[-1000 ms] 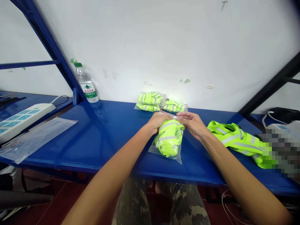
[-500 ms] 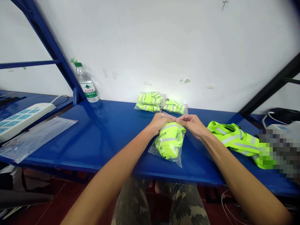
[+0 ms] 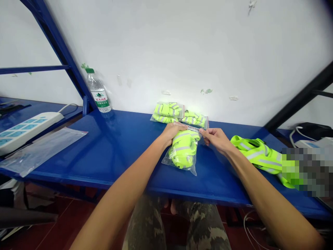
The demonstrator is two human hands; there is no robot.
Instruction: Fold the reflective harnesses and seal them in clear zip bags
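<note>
A clear zip bag (image 3: 183,149) with a folded neon-yellow reflective strap garment inside rests near the middle of the blue table. My left hand (image 3: 172,133) is closed on the left end of its top edge. At the right end of that edge, the fingers of my right hand (image 3: 214,137) pinch the zip strip. Just behind my hands lie several filled zip bags (image 3: 169,110) of the same yellow straps against the wall. To the right of my right hand is a loose yellow reflective garment (image 3: 257,154), unbagged, its right end blurred out.
A water bottle (image 3: 99,92) stands at the back left by the blue frame post. Flat empty zip bags (image 3: 49,147) lie at the left edge beside a white power strip (image 3: 28,130). The blue table (image 3: 117,152) ends just above my knees.
The bag has shifted slightly left and away from me. My right hand has moved to the right end of the bag's top, and the zip edge is now stretched straighter between my hands.
</note>
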